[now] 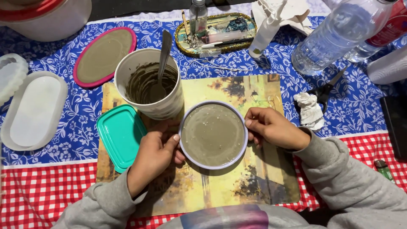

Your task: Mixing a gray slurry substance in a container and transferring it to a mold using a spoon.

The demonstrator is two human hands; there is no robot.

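Hands, 2: L (154, 159) + R (271, 127), grip 1 round mould (213, 135).

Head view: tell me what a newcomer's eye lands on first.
First, the round mould of grey-brown mix at the centre of the picture mat, with the left hand and right hand gripping its rim from either side. Just behind it stands a cup smeared with the same mix, a spoon leaning inside. Left of the cup lies a pink oval mould, also filled.
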